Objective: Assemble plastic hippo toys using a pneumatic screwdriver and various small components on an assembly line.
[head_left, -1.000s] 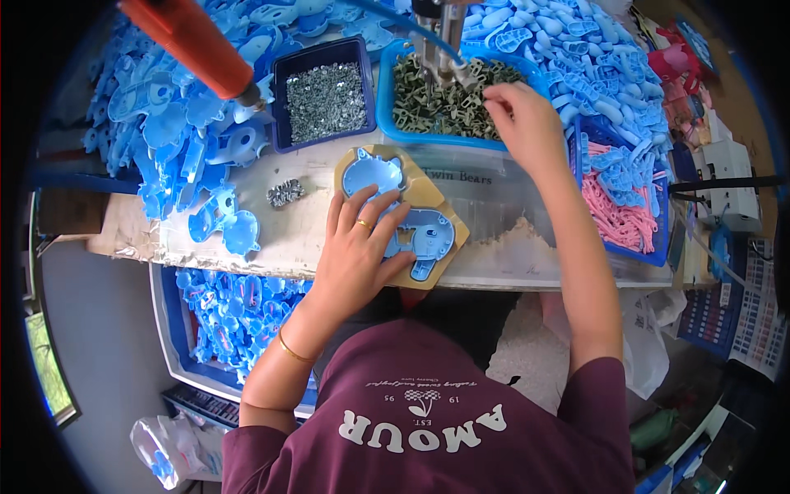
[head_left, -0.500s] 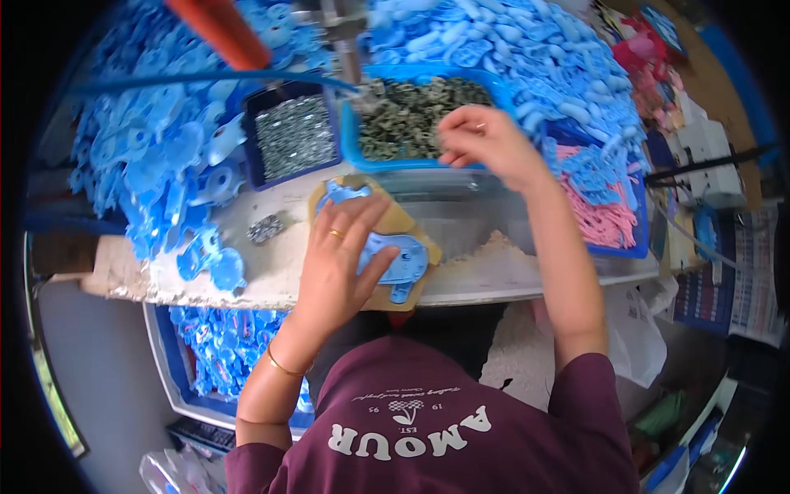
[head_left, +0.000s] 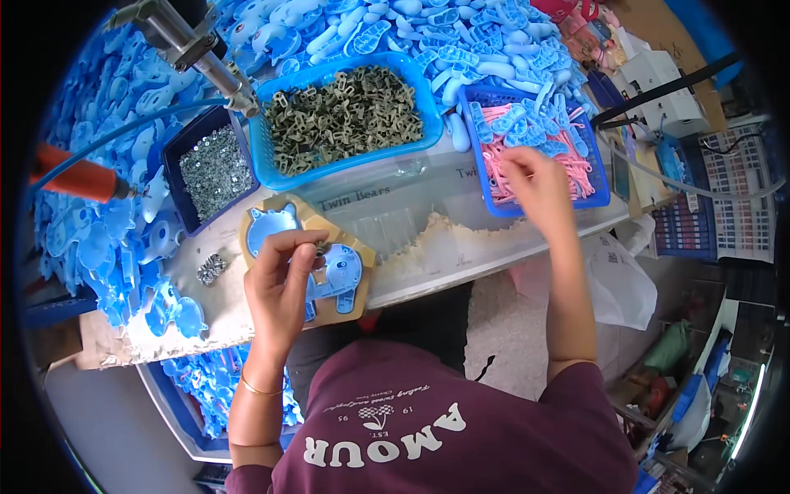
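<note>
The surface (head_left: pixel 222 317) carries, near its right end, a dark blue basket (head_left: pixel 597 200) of pink strips (head_left: pixel 494 165) and, near its front edge left of the middle, a tan fixture (head_left: pixel 311 218) seating light-blue shells (head_left: pixel 341 270). The step in hand looks like picking from the basket; such tangled strips call for a fine pinch. The right arm stretches forward, the right grip (head_left: pixel 539 185) at the basket, fingers curled close; whether they hold anything I cannot tell. The left grip (head_left: pixel 284 272) is raised over the fixture, thumb and forefinger clamped on a small metal-looking clip (head_left: pixel 322 246)
</note>
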A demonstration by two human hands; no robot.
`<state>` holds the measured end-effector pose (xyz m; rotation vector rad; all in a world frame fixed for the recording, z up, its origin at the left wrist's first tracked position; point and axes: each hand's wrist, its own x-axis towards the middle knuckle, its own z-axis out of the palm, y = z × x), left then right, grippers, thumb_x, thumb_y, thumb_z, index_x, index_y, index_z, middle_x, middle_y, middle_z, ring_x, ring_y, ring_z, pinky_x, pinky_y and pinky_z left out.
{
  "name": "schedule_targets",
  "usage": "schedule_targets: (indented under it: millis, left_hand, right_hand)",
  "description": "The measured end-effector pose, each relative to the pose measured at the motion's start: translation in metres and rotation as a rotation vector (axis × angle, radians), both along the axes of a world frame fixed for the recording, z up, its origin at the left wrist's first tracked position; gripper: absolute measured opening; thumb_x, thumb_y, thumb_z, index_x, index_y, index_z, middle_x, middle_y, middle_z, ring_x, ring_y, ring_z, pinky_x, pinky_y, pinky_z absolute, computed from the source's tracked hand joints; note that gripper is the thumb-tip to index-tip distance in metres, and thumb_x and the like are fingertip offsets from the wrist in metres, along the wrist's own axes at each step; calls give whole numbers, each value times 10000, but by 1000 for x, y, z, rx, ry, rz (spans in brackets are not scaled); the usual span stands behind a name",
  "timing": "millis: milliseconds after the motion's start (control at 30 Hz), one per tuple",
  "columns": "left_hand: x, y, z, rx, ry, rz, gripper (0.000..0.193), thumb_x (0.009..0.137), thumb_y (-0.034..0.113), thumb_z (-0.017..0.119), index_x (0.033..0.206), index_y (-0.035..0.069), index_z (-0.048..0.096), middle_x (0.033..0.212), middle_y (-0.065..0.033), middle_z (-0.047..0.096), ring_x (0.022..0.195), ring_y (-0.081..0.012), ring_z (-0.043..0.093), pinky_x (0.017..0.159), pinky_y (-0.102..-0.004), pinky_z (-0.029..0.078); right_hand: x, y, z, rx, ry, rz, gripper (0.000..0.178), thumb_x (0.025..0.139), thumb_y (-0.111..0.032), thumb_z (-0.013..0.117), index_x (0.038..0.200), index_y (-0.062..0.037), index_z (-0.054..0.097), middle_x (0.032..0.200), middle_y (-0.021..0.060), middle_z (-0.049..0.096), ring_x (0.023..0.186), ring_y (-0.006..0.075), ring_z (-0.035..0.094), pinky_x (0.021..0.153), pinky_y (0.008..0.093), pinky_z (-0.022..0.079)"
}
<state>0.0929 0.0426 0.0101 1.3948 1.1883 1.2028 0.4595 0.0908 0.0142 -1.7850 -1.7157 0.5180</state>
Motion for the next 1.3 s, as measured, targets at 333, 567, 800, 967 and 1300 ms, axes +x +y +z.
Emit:
schedule_targets:
  millis: [333, 567, 800, 967, 1300]
  left_hand:
    - [2, 1, 5, -324, -167, -96, 242, 1006, 82, 650, 1214, -39, 678, 1120, -105, 726, 935, -150, 712, 841, -277, 593]
    - [-15, 1, -2, -342, -172, -83, 263, 1011, 113, 650, 1222, -43, 638, 1083, -137, 742, 928, -162, 723, 799, -268, 593]
    - [-4, 8, 4, -412, -174, -99, 215, 1023, 166, 640, 1111, -28, 668, 1035, -127, 745, 861, -154, 727, 763, -263, 600]
    - [-4, 4, 1, -433, -206, -76, 200, 1016, 163, 652, 1081, -25, 672, 982, -94, 739, 846, -133, 719, 748, -250, 603]
    - [-3, -6, -1, -301, -219, 42, 196, 995, 137, 679, 1023, -57, 671, 882, -95, 733, 807, -116, 714, 726, -247, 606]
  right_hand:
    - [14, 27, -26, -43, -585, -61, 221, 875, -267, 709, 929, -56, 741, 843, 154, 729, 804, 349, 705, 689, 433, 540]
    - [33, 7, 19, -32, -620, -47, 149, 805, -196, 723, 865, -63, 691, 857, 144, 702, 796, 327, 687, 694, 422, 519]
    - [-68, -28, 56, -382, 396, 385, 186, 910, -81, 732, 1081, -8, 735, 896, -12, 708, 789, 49, 608, 684, 227, 464]
    - [-143, -30, 43, -393, 361, 522, 152, 900, -111, 756, 1014, -10, 758, 857, -2, 729, 719, 50, 589, 641, 229, 462]
    - [-163, -30, 27, -319, 416, 492, 121, 905, -96, 756, 972, 4, 749, 819, 22, 732, 717, 52, 624, 651, 229, 488]
